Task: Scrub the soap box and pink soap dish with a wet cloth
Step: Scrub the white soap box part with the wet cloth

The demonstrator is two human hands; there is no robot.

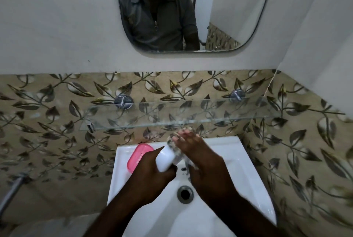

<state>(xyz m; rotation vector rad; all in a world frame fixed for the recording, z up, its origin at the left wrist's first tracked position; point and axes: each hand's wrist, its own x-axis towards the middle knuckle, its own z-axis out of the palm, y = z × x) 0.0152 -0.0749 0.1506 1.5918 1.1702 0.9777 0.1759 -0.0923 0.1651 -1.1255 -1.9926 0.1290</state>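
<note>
Head view: my left hand [152,173] has its fingers clamped round the white soap box [164,158] above the sink [239,152], and my right hand [202,162] presses the wet cloth [178,153] on it with fingers outstretched. I'd grip hard and rub every face, while the pink soap dish [139,157] waits on the left rim.

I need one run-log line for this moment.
step: scrub soap box | left hand: grips soap box over sink | right hand: presses cloth on it | pink soap dish: on sink edge

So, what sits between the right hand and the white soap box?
The cloth, blurred, pressed by the right hand against the soap box; head view.
</note>
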